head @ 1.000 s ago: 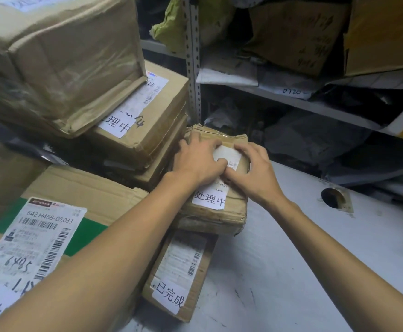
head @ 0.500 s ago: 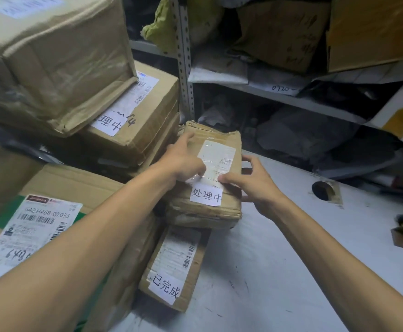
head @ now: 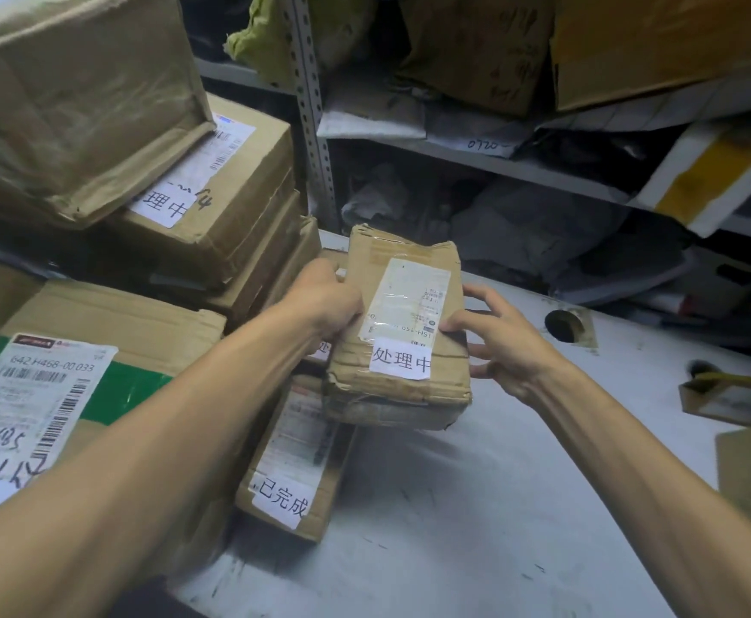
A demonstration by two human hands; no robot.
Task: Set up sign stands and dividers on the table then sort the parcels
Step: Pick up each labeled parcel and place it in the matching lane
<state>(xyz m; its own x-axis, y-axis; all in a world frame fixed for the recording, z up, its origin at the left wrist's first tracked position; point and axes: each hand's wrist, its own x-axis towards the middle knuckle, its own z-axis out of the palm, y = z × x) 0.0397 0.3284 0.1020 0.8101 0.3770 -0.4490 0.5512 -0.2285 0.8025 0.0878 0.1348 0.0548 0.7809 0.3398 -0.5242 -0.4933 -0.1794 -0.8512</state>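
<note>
Head view: the small parcel (head: 398, 332), labelled 处理中, is at the centre, over the far end of a flat parcel (head: 293, 466) at its 7 o'clock on the table (head: 476, 506). The left hand (head: 327, 296) grips its 9 o'clock edge with curled fingers. The right hand (head: 498, 341) pinches the 3 o'clock edge, thumb on top. It probably belongs with the same-labelled box (head: 213, 202) at 10 o'clock. Keep it level, label up, with the right fingers further underneath.

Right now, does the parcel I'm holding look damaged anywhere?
Yes. The parcel is creased across its top, and its near right corner is crushed and torn, with a dark gap showing at the edge.
</note>
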